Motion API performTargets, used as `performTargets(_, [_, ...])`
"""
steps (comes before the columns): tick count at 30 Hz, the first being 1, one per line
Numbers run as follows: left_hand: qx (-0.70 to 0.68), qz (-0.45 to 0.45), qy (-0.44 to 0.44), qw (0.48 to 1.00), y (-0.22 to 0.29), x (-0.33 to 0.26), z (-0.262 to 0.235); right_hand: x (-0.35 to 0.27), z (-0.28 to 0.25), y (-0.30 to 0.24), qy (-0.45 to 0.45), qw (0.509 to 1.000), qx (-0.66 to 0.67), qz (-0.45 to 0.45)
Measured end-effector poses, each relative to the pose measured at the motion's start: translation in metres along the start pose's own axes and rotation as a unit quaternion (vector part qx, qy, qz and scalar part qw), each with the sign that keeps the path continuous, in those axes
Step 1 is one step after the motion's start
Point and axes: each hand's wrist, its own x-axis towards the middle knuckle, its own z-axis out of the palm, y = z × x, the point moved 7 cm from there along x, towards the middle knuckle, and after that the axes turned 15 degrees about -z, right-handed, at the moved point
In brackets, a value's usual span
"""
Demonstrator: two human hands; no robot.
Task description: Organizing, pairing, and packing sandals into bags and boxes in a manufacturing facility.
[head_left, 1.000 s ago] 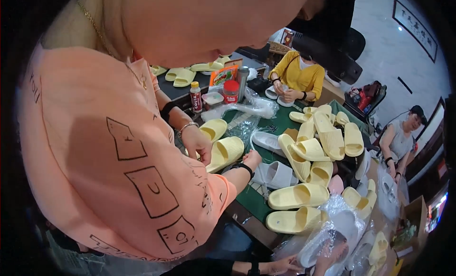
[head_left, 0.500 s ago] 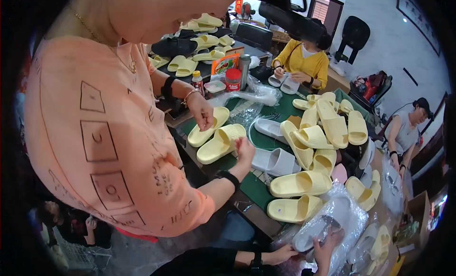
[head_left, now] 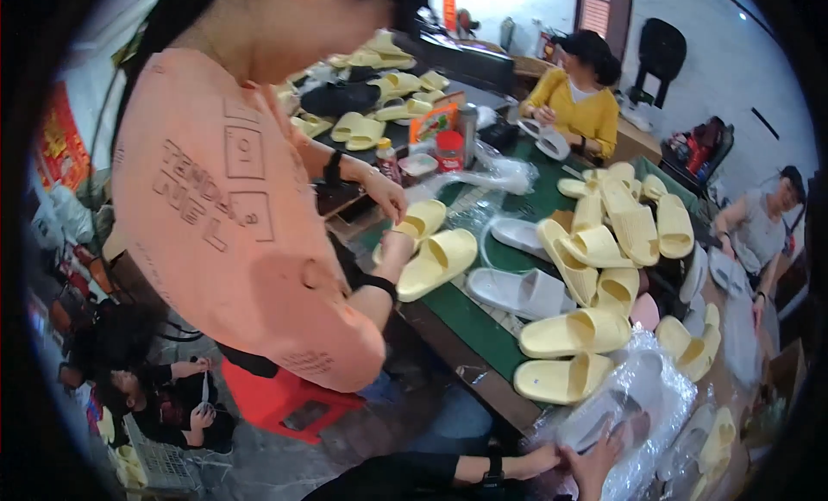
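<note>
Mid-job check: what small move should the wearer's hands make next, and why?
Probably steady the grey slipper with the left hand before shifting the right hand: both hands are at its near end, the clear plastic beside it is crinkled, and a yellow slipper lies close by, so a slip might nudge it.

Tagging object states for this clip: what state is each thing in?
Left hand: beside the gray slipper, grip unclear
Right hand: at the gray slipper, grip unclear
Gray slipper: amid clear plastic, whether fully bagged unclear
Clear plastic: crinkled
Yellow slippers: heaped, unbagged
Red-lidded jar: upright, lid on
Yellow-capped bottle: upright, cap on
Red stool: upright, partly hidden
</note>
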Motion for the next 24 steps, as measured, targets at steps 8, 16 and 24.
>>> performTargets(8, [-0.117, -0.065, -0.041, 0.99, 0.022, -0.004, -0.009, 0.028, 0.003, 0.0, 0.086, 0.994, -0.002, -0.072])
performTargets(16, [-0.061, -0.057, -0.092, 0.992, 0.018, -0.01, 0.006, -0.02, -0.009, 0.042, 0.072, 0.989, 0.095, -0.088])
performTargets(24, [-0.006, -0.056, -0.078, 0.995, 0.028, -0.019, 0.02, -0.024, -0.016, 0.05, 0.217, 0.975, 0.05, -0.018])
